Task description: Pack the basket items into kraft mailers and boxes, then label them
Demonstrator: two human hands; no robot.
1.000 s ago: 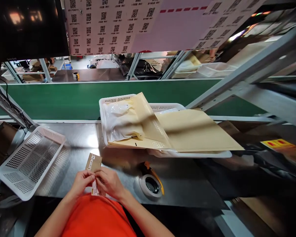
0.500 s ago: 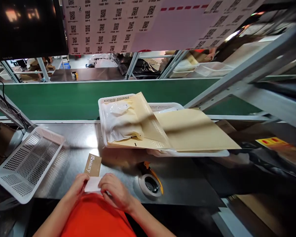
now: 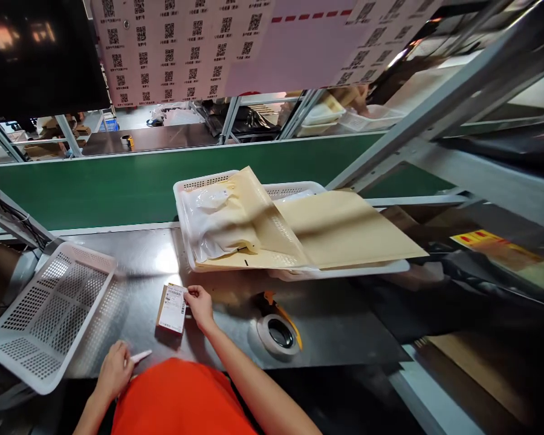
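Note:
A small brown box (image 3: 160, 307) lies on the metal tabletop in front of me, with a white printed shipping label (image 3: 172, 308) over most of its top. My right hand (image 3: 200, 307) is at the label's upper right edge, thumb and fingers pinched together there. Down to the left, near the table's front edge, my left hand (image 3: 116, 367) is closed on a folded white slip of paper (image 3: 141, 356), one end of which sticks out to the right. Its exact kind is hard to make out.
Left stands a white perforated basket (image 3: 49, 317). Further back, padded envelopes (image 3: 344, 232) and a plastic-wrapped item (image 3: 217, 223) lie over white baskets. A tape roll (image 3: 278, 336) sits right of the box. Behind runs a green belt (image 3: 95, 193).
Both hands were together over a white paper at the table edge. The label now lies on the box, hiding its printed top. My right hand moved forward, my left back and leftward.

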